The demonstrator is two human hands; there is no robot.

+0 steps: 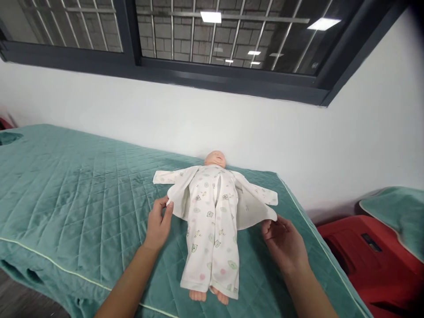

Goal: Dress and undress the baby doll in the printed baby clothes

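Note:
A baby doll (216, 158) lies on its back, head toward the wall and bare feet toward me. It wears white patterned pants (212, 238) pulled high over its torso. Its white patterned jacket (253, 201) hangs open, with both sleeves spread out sideways. My left hand (159, 223) pinches the jacket's front edge on the left side. On the other side, my right hand (285, 240) grips the lower corner of the opposite front panel. Both panels are drawn outward, away from the doll's body. The doll's hands do not show beyond the sleeves.
A green quilted cover (82, 190) with pale piping lies under the doll. Behind it rises a white wall (159, 117) with a dark-framed window (198, 75). To the right stands a red plastic piece (371, 260) with another green cloth (400, 212) over it.

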